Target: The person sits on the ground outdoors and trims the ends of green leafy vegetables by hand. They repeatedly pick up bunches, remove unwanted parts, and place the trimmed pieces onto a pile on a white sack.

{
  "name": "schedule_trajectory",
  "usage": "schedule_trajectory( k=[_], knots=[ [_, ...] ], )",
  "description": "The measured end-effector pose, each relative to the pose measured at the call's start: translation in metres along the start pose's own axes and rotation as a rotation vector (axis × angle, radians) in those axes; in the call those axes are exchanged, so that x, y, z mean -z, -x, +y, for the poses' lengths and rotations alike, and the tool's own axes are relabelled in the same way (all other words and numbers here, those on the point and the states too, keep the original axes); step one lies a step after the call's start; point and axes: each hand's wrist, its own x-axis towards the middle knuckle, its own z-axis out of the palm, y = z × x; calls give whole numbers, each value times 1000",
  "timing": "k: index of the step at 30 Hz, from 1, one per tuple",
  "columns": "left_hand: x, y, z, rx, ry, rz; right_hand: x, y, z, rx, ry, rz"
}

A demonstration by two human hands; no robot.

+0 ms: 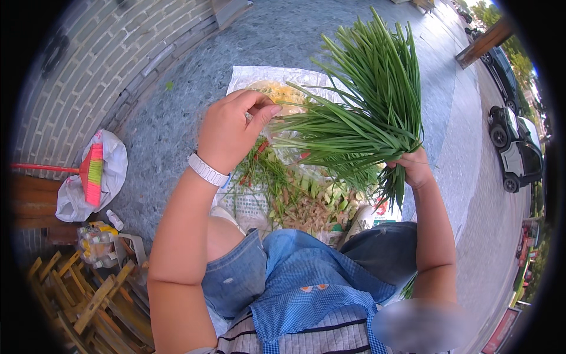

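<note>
My right hand (pixel 414 166) grips a thick bunch of long green chives (pixel 365 100) by its base, the leaves fanning up and to the left. My left hand (pixel 233 130), with a white watch on the wrist, pinches the tip of a leaf at the bunch's left side between thumb and fingers. Below the hands a pile of trimmed stalks and scraps (pixel 306 200) lies on a white plastic sheet (pixel 253 76) spread on the paving. My knees in denim and a blue checked apron (pixel 306 283) fill the lower middle.
A brick wall (pixel 106 65) runs along the left. A white bag with a pink and yellow broom (pixel 93 174) lies beside it, with bottles and stacked wooden pieces (pixel 88 295) below. Parked cars (pixel 516 147) stand by the road on the right.
</note>
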Motion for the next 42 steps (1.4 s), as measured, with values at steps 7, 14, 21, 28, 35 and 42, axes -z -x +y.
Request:
schedule_trajectory(
  k=[7, 14, 21, 28, 35, 42],
  knots=[
    [-10, 1, 0, 23, 13, -132, -8, 3, -1, -4, 7, 29],
    [-12, 3, -4, 207, 333, -68, -6, 0, 1, 8, 16, 14],
    [-7, 2, 0, 345, 485, -184, -4, 0, 3, -9, -5, 20],
    [-8, 2, -7, 424, 735, -137, -6, 0, 1, 16, 10, 13],
    [0, 0, -20, 449, 570, -42, -8, 1, 0, 22, -16, 24],
    [-8, 3, -15, 338, 186, -164, 1, 1, 4, 18, 16, -14]
  ],
)
